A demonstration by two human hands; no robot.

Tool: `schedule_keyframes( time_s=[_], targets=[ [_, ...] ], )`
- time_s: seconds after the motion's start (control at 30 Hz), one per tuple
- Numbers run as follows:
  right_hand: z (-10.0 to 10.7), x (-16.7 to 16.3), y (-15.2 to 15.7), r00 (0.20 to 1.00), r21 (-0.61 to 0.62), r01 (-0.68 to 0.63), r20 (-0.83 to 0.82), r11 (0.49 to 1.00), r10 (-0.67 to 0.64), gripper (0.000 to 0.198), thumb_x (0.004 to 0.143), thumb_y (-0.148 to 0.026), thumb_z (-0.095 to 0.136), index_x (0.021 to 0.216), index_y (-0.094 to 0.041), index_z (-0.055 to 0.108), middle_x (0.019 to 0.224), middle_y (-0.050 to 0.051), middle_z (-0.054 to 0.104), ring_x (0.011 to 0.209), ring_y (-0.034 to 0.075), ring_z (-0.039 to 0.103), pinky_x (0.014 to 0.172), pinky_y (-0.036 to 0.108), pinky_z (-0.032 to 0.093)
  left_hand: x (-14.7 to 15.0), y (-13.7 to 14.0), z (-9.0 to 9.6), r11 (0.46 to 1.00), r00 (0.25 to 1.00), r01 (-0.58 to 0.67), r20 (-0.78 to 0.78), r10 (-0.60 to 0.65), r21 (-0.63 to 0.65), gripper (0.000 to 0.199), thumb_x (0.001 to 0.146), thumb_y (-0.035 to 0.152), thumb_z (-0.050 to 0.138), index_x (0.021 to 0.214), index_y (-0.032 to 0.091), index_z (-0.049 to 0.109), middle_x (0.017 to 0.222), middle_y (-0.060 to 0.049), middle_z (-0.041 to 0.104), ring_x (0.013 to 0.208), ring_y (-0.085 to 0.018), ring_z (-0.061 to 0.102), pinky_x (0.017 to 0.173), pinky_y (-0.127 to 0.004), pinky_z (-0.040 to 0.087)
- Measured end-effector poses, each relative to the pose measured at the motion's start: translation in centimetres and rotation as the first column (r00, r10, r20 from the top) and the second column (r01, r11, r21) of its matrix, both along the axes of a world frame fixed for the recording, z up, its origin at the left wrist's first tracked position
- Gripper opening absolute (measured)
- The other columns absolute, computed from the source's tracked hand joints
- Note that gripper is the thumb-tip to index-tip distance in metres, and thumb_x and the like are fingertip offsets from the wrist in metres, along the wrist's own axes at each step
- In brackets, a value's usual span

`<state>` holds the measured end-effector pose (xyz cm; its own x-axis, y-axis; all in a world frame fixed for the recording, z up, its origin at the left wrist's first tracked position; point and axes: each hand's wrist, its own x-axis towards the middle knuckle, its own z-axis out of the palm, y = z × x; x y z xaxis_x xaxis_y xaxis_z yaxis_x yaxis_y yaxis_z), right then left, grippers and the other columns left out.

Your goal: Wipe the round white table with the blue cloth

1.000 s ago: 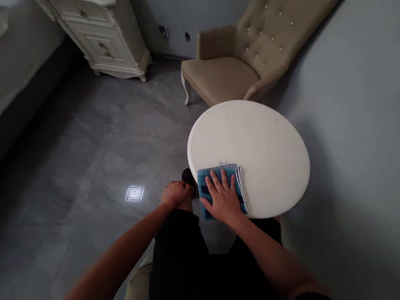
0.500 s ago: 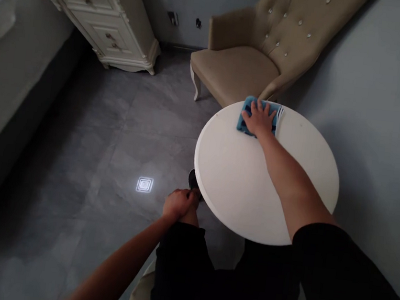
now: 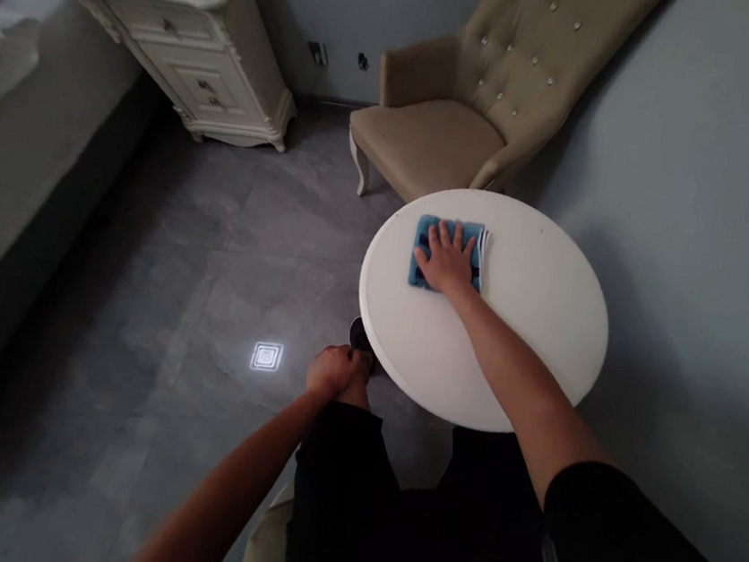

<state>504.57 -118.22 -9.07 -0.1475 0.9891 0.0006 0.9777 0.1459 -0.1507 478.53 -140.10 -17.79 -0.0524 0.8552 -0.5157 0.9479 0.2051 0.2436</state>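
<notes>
My right hand [image 3: 445, 260] lies flat with fingers spread on a folded blue cloth [image 3: 423, 231]. Dark patches show on the cloth, and pale layered edges stick out on its right side. It rests on the round white table [image 3: 536, 290], toward the far left part of the top. My left hand [image 3: 330, 372] is curled over my bare knee [image 3: 354, 393], left of the table. Its fingers are bunched together, with their tips partly hidden.
A tan tufted armchair [image 3: 431, 143] stands just beyond the table. A white carved cabinet [image 3: 210, 64] is at the far left, beside a bed [image 3: 48, 117]. The grey wall [image 3: 717, 176] runs along the right. A lit square pattern [image 3: 267, 356] shows on the floor.
My right hand and the blue cloth have moved from the table's far rim toward me, slightly left. My left hand stays on my knee. The view has shifted a little.
</notes>
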Motion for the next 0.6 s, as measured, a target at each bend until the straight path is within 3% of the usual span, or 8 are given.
schedule_keyframes(
  time_s=[0.1, 0.2, 0.27, 0.33, 0.4, 0.47, 0.6],
  targets=[
    [-0.1, -0.2, -10.4, 0.994, 0.016, -0.111, -0.002, 0.994, 0.111, 0.081, 0.115, -0.060, 0.038, 0.182, -0.015, 0.039, 0.190, 0.013, 0.024, 0.176, 0.052, 0.015, 0.138, 0.084, 0.013, 0.7, -0.5, 0.3, 1.000, 1.000, 0.015, -0.001, -0.015, 0.003, 0.054, 0.113, 0.048, 0.041, 0.114, 0.019, 0.087, 0.123, -0.020, 0.084, 0.116, -0.034, 0.079, 0.099, -0.041, 0.058],
    [-0.6, 0.1, -19.8, 0.980, 0.029, -0.201, 0.000, 0.979, 0.201, 0.084, 0.113, -0.066, 0.038, 0.187, -0.029, 0.023, 0.190, 0.005, 0.020, 0.178, 0.048, 0.013, 0.139, 0.083, 0.015, 1.3, -1.0, 0.8, 0.999, 0.999, 0.039, -0.012, -0.039, 0.011, 0.053, 0.114, 0.047, 0.041, 0.116, 0.018, 0.086, 0.125, -0.021, 0.084, 0.117, -0.033, 0.080, 0.099, -0.039, 0.057],
    [-0.9, 0.6, -24.3, 0.975, 0.023, -0.221, 0.012, 0.975, 0.220, 0.087, 0.111, -0.072, 0.035, 0.186, -0.041, 0.003, 0.189, -0.003, 0.017, 0.178, 0.043, 0.012, 0.141, 0.080, 0.019, 1.6, -1.1, 1.1, 0.999, 0.999, 0.046, -0.017, -0.046, 0.013, 0.053, 0.114, 0.047, 0.042, 0.116, 0.018, 0.086, 0.126, -0.022, 0.083, 0.117, -0.032, 0.080, 0.099, -0.039, 0.057],
    [-1.1, 1.1, -26.5, 0.974, 0.016, -0.225, 0.022, 0.974, 0.225, 0.089, 0.109, -0.077, 0.034, 0.181, -0.046, -0.010, 0.188, -0.009, 0.014, 0.178, 0.039, 0.012, 0.141, 0.077, 0.022, 1.7, -1.2, 1.3, 0.999, 0.999, 0.039, -0.019, -0.039, 0.008, 0.053, 0.114, 0.048, 0.042, 0.116, 0.018, 0.086, 0.126, -0.021, 0.083, 0.116, -0.033, 0.080, 0.097, -0.039, 0.057],
    [-1.0, 1.5, -26.4, 0.972, 0.001, -0.234, 0.027, 0.972, 0.233, 0.089, 0.109, -0.078, 0.034, 0.181, -0.047, -0.008, 0.188, -0.009, 0.014, 0.178, 0.038, 0.012, 0.141, 0.076, 0.023, 1.7, -1.2, 1.3, 0.999, 0.999, 0.037, -0.014, -0.037, 0.006, 0.053, 0.114, 0.048, 0.042, 0.115, 0.019, 0.086, 0.126, -0.021, 0.083, 0.116, -0.033, 0.080, 0.097, -0.039, 0.057],
    [-0.7, 1.9, -23.9, 0.973, -0.021, -0.227, 0.033, 0.974, 0.228, 0.086, 0.110, -0.075, 0.034, 0.186, -0.043, 0.010, 0.189, -0.004, 0.016, 0.178, 0.041, 0.013, 0.141, 0.078, 0.020, 1.5, -1.2, 1.1, 0.999, 0.999, 0.037, -0.009, -0.037, 0.009, 0.052, 0.114, 0.047, 0.043, 0.114, 0.019, 0.086, 0.125, -0.021, 0.083, 0.117, -0.033, 0.079, 0.097, -0.040, 0.057],
    [0.1, 3.0, -13.6, 0.993, -0.045, -0.113, 0.039, 0.993, 0.114, 0.082, 0.113, -0.065, 0.036, 0.183, -0.022, 0.039, 0.191, 0.009, 0.025, 0.176, 0.050, 0.018, 0.138, 0.082, 0.015, 1.0, -0.9, 0.7, 0.999, 0.999, 0.038, -0.009, -0.038, 0.005, 0.054, 0.114, 0.048, 0.041, 0.113, 0.019, 0.087, 0.125, -0.021, 0.083, 0.115, -0.033, 0.079, 0.097, -0.040, 0.057]
  ],
)
